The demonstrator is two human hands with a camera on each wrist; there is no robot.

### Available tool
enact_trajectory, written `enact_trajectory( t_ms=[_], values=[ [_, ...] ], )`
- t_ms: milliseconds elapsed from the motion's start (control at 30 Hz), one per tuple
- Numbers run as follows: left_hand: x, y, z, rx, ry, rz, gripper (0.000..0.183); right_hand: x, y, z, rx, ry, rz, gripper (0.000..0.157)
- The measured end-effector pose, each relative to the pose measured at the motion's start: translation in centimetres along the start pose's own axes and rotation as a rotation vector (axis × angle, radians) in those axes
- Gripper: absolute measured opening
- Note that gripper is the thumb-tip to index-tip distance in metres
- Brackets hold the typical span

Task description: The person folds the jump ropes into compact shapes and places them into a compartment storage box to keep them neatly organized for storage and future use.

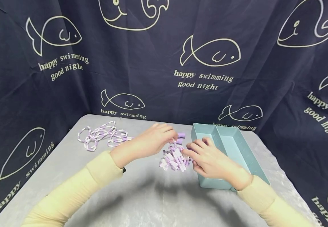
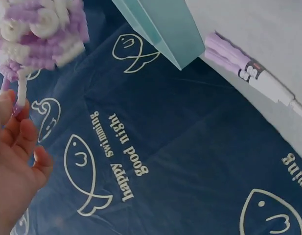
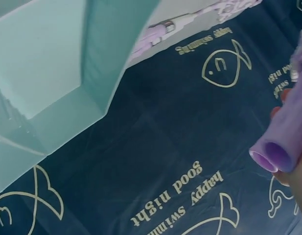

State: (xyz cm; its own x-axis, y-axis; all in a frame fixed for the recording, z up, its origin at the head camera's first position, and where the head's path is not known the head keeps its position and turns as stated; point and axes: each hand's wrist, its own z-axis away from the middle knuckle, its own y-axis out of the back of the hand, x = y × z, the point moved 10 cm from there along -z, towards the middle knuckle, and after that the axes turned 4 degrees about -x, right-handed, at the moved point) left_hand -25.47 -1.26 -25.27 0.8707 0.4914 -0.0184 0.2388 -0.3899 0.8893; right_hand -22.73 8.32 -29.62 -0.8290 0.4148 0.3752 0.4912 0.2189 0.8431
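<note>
In the head view a purple and white beaded jump rope (image 1: 175, 159), gathered into a bundle, is between my two hands. My left hand (image 1: 152, 142) pinches a strand at the bundle's upper side; the left wrist view shows thumb and fingers on this short loop of beads (image 2: 22, 90). My right hand (image 1: 212, 157) curls at the bundle's right side. Its purple handles (image 3: 283, 132) lie side by side in that hand in the right wrist view, open ends showing. The palm and back of the hand hide them from the head camera.
A second beaded jump rope (image 1: 104, 134) lies in loose loops at the back left, its purple handles (image 1: 181, 135) behind the bundle. A teal box (image 1: 236, 151) with two long compartments stands right, partly behind my right hand. Dark blue fish-print cloth hangs around the table.
</note>
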Motion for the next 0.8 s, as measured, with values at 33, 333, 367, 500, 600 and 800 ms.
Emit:
enact_trajectory(
  t_ms=[33, 333, 367, 500, 600, 800],
  values=[
    [0.2, 0.2, -0.1, 0.011, -0.009, -0.038, 0.011, 0.1, -0.1, -0.1, -0.014, -0.017, -0.023, 0.045],
    [0.8, 0.8, -0.4, 0.103, -0.06, -0.147, 0.027, 0.5, -0.5, 0.1, -0.05, -0.081, 0.002, 0.039],
    [0.7, 0.8, -0.4, 0.116, -0.056, -0.138, 0.028, 0.6, -0.5, 0.3, -0.052, -0.088, 0.007, 0.037],
    [-0.1, 1.2, -0.2, 0.197, -0.007, -0.082, 0.028, 1.1, -0.7, 0.9, -0.046, -0.123, 0.022, 0.034],
    [-1.1, 1.1, 0.1, 0.244, 0.05, -0.043, 0.03, 1.7, -0.7, 1.5, -0.032, -0.17, 0.032, 0.034],
    [-3.4, -1.3, 0.8, 0.202, 0.159, -0.032, 0.033, 3.4, -1.0, 3.4, 0.013, -0.296, 0.023, 0.037]
  ],
)
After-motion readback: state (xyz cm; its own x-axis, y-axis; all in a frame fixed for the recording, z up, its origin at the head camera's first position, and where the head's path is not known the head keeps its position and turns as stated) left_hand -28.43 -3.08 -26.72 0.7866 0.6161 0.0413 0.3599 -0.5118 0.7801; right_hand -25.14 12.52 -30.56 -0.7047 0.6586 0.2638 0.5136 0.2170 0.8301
